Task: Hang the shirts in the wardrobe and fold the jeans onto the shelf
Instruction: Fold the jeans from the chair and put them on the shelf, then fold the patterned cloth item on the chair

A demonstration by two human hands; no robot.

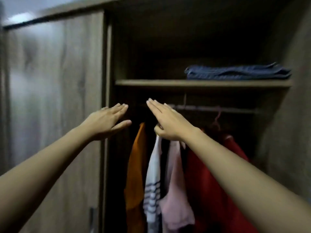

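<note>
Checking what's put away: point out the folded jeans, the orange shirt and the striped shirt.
folded jeans point(239, 72): head view, middle of the stack.
orange shirt point(136, 169): head view, hanging body.
striped shirt point(152, 187): head view, striped lower part.

wood-grain wardrobe door point(50, 115) closed at left, handle point(91, 219) low on its edge. interior dim, dark at the back. pale ceiling point(25, 7) top left with blurred light patch point(20, 16)
</note>
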